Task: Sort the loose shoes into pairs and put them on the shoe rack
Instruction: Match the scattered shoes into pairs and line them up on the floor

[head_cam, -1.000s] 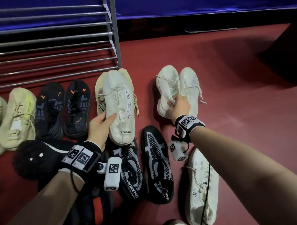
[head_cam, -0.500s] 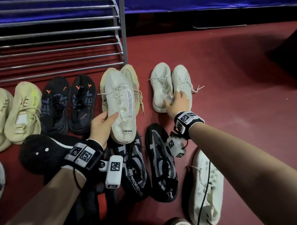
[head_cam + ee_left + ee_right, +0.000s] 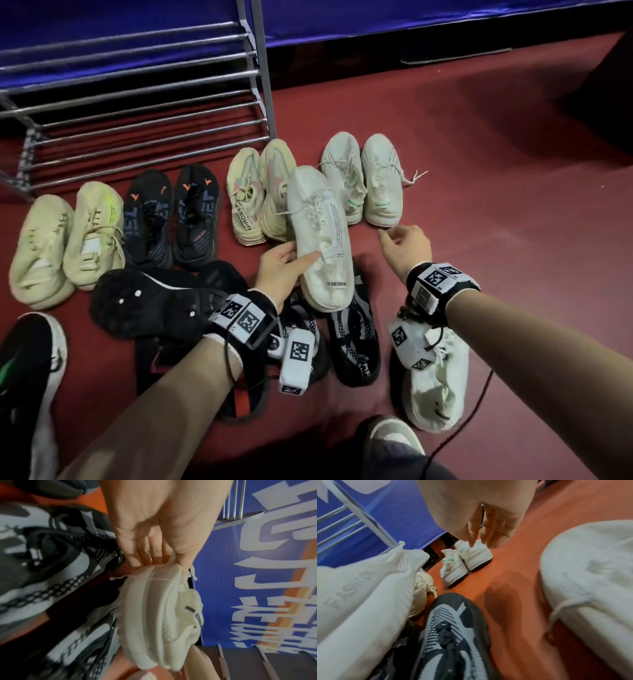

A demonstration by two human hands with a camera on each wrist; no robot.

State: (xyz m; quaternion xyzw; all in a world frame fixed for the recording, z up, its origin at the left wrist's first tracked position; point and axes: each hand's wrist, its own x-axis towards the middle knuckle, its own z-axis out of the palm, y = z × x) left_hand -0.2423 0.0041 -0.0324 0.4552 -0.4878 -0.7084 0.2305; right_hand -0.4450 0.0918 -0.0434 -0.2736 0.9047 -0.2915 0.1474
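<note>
My left hand [image 3: 295,261] grips a white knit shoe [image 3: 322,236] by its side, fingers under the sole and thumb on top, seen closer in the left wrist view [image 3: 154,608]. It hangs between the cream pair [image 3: 260,195] and the white pair with green marks [image 3: 359,185]. My right hand [image 3: 400,240] hovers empty with relaxed fingers just behind that white pair [image 3: 467,561]. A matching white shoe [image 3: 435,383] lies under my right wrist. The metal shoe rack [image 3: 137,102] stands at the back left.
A beige pair [image 3: 65,240] and a black pair with orange marks [image 3: 171,216] stand in front of the rack. Black-and-white knit shoes [image 3: 356,339], an upturned black shoe [image 3: 147,301] and a black-and-white shoe [image 3: 30,359] lie nearer me. Red floor spreads to the right.
My right hand has let go of the white pair with green marks and drawn back. My left hand has carried the white shoe rightward, off the cream pair.
</note>
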